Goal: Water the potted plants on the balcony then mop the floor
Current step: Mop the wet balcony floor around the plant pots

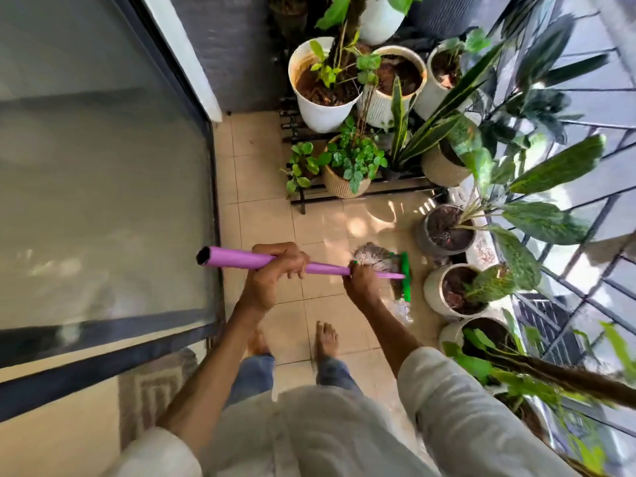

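Note:
A mop with a purple handle and a green head reaches across the beige tiled floor. Its grey strands lie on the tiles beside the right-hand pots. My left hand grips the upper part of the handle. My right hand grips the handle lower down, close to the green head. Potted plants fill the far end and the right side: a big white pot, a woven pot with a leafy plant, a grey pot and a cream pot.
A sliding glass door runs along the left, with a patterned mat behind it. A black slatted rack carries the far pots. A metal railing closes the right side. My bare feet stand on the tiles.

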A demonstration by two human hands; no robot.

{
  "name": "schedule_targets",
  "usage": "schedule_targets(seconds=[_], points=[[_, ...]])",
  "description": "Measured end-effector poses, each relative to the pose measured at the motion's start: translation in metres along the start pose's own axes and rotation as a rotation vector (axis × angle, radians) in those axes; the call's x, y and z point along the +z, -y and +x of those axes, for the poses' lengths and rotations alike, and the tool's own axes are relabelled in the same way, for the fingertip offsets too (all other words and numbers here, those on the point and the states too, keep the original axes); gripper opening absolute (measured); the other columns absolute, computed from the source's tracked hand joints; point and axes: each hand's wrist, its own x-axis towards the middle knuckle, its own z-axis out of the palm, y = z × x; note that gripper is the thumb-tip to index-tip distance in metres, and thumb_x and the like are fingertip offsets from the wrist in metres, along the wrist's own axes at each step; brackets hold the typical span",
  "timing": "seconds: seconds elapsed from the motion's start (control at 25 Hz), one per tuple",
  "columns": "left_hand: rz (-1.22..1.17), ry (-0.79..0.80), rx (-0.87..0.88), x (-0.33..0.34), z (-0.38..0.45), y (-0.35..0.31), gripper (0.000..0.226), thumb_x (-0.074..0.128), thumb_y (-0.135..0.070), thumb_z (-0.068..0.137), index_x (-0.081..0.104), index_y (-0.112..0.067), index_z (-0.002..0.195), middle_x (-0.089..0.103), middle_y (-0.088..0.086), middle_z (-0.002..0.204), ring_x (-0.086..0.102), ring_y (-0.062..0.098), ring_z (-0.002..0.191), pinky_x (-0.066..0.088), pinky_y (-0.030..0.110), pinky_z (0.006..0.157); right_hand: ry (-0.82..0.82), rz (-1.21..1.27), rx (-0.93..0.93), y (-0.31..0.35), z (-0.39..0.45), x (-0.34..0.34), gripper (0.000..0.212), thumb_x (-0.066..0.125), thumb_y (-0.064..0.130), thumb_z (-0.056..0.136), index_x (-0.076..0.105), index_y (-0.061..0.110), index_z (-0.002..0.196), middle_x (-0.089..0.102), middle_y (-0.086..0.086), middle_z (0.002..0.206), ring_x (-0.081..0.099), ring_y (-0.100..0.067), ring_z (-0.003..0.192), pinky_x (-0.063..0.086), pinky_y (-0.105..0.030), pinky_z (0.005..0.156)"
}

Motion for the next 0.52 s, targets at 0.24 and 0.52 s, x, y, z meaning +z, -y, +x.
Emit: schedule_targets(seconds=[0.24, 0.52], points=[[0.056, 0.007, -0.037, 0.02, -0.018, -0.008, 0.035, 0.055, -0.014, 0.083, 0.051, -0.015, 0.049, 0.045, 0.003, 0.05, 0.044, 0.026, 0.056, 0.04, 0.059, 0.068, -0.056, 0.114, 0.089, -0.008, -0.017, -0.001, 0.011, 0.073, -0.008, 0.079, 0.063, -0.006, 0.078, 0.062, -0.028, 0.065, 0.062, -0.044, 0.059, 0.045, -0.042, 0.049], [0.207, -0.281, 0.035, -0.106, -0.127, -0.085, 0.035, 0.059, -0.021, 0.08, 0.054, -0.006, 0.049, 0.042, 0.019, 0.047, 0.04, 0.025, 0.052, 0.038, 0.034, 0.059, 0.074, 0.364, -0.273, 0.185, -0.068, 0.072, 0.013, 0.076, -0.005, 0.08, 0.065, 0.0, 0.077, 0.066, -0.015, 0.061, 0.064, -0.034, 0.052, 0.041, -0.027, 0.052]])
